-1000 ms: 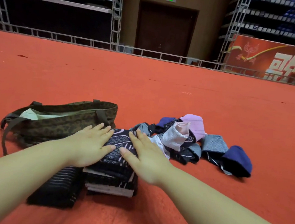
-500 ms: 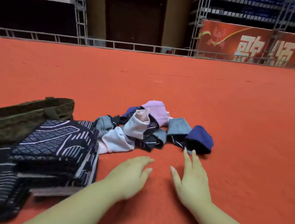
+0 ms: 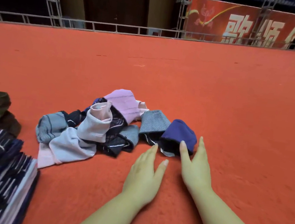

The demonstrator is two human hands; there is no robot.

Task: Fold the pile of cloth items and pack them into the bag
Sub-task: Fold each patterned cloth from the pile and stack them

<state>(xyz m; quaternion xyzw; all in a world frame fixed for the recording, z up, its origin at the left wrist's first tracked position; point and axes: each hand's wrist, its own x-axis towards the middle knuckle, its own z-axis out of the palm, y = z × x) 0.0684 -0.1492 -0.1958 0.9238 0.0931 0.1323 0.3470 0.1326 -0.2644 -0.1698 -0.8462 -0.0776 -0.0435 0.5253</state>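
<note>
floor: orange-red carpet [image 3: 200,92] | far edge: metal railing [image 3: 115,27] | behind: dark door [image 3: 115,3], red banner [image 3: 245,24]

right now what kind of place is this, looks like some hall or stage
Probably a large indoor hall or arena: a wide red carpeted floor, metal truss railing along its far edge, and a red banner with big white characters behind.

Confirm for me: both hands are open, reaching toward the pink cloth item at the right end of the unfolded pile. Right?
Not quite. In the head view the left hand and right hand are open, but the cloth item they reach toward at the right end of the pile is dark blue; the pink one lies farther back.
</note>
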